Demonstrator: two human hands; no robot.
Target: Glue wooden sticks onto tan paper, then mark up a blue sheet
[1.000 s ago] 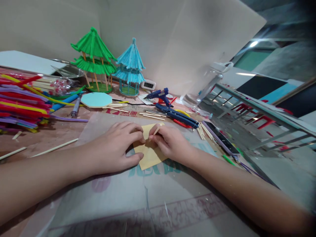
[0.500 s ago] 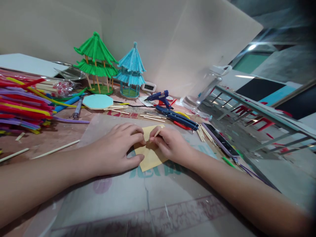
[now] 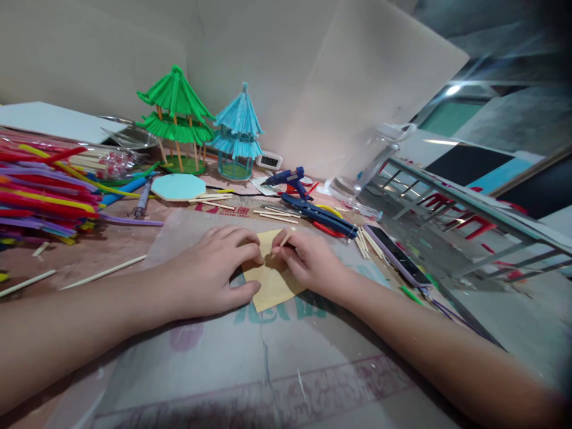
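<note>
My left hand [image 3: 210, 268] lies palm down at the middle of the frame, fingers curled and pressing flat on a yellow paper square [image 3: 270, 280], thumb against its lower left edge; it pins the paper and grips nothing. My right hand [image 3: 308, 259] is just beside it, fingertips closed in a pinch on a short wooden stick [image 3: 284, 239] whose free end tilts up and away while its lower end meets the paper near the left fingertips. The paper rests on a translucent plastic sheet [image 3: 214, 357] over printed cardboard; red characters show on the cardboard just above my left hand and teal ones run under the paper, but I cannot read either. As for containers, a clear plastic jar [image 3: 379, 155] lies tilted at right of centre, against the backboard, and I cannot tell what is in it. A crumpled clear bag [image 3: 114, 161] at upper left holds small red pieces. Near the back, a small white digital display [image 3: 269, 161] shows dark digits too small to read. Left of it stand a green pagoda model [image 3: 176, 119] and a blue pagoda model [image 3: 239, 134]. A blue glue gun [image 3: 288, 177] lies above my right hand, a phone [image 3: 395, 256] to the right, and a heap of coloured straws [image 3: 40, 196] fills the left edge.
</note>
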